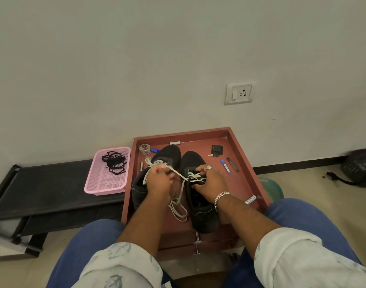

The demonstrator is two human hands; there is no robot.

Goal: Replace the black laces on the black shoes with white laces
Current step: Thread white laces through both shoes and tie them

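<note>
Two black shoes [190, 183] are centred in the tray [243, 179] — a white lace [179, 175] is pinched by the left hand [158, 180]; the right shoe's tongue is gripped by the right hand [212, 183].

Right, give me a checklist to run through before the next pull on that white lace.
1. Black laces off the shoes, lying in the pink basket: ok.
2. Left hand grips the white lace: ok.
3. Right hand holds the right shoe at its eyelets: ok.
4. Left shoe has white lace threaded: ok, how far cannot tell.
5. Loose lace ends between the shoes free of knots: cannot tell.
6. Both shoes sit inside the red tray: ok.
</note>
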